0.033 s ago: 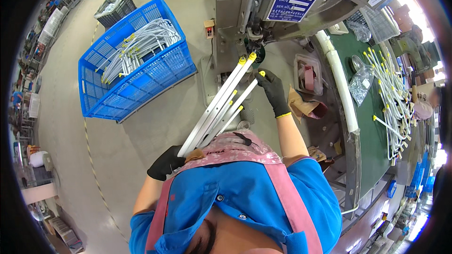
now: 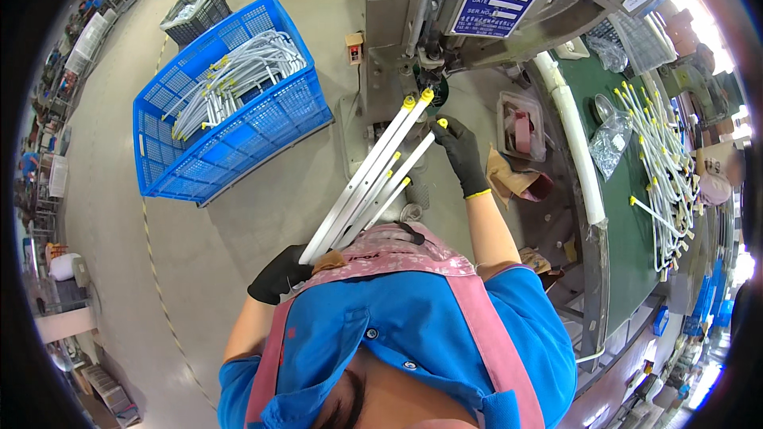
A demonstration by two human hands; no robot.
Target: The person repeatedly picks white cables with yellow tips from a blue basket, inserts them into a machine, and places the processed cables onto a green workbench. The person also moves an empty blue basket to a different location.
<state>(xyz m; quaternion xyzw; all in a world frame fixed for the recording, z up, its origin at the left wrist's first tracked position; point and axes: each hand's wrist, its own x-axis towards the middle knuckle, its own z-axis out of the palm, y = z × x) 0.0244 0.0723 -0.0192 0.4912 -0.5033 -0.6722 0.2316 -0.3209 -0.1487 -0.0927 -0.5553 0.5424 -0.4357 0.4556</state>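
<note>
A white metal tube frame (image 2: 358,175) with yellow end caps slants from my waist up to the machine head (image 2: 430,63). My left hand (image 2: 282,274), in a black glove, is closed around its lower end beside my pink apron (image 2: 381,258). The far yellow-capped end rests at the machine's working point. My right hand (image 2: 461,157), also in a black glove, has its fingers closed at the yellow-capped tip of one tube (image 2: 413,160) of this frame. Its fingertips are partly hidden behind that tip.
A blue plastic crate (image 2: 238,167) with several white tube frames (image 2: 238,71) stands on the left. On the right, a green-topped table (image 2: 628,246) bears more yellow-capped tube frames (image 2: 664,167) and a plastic bag (image 2: 610,143). A clear bin (image 2: 509,103) sits below the machine.
</note>
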